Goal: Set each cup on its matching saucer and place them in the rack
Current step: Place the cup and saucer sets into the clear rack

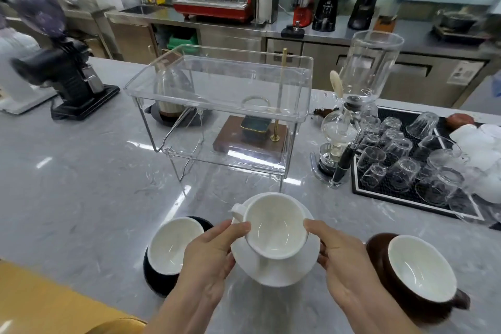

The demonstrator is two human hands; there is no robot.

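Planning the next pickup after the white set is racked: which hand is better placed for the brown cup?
Probably the right hand. The brown cup sits just outside it, while the left hand is across the white cup and saucer, nearer the black cup.

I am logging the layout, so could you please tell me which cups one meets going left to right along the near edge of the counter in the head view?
Black cup with white inside → white cup on white saucer → brown cup with white inside.
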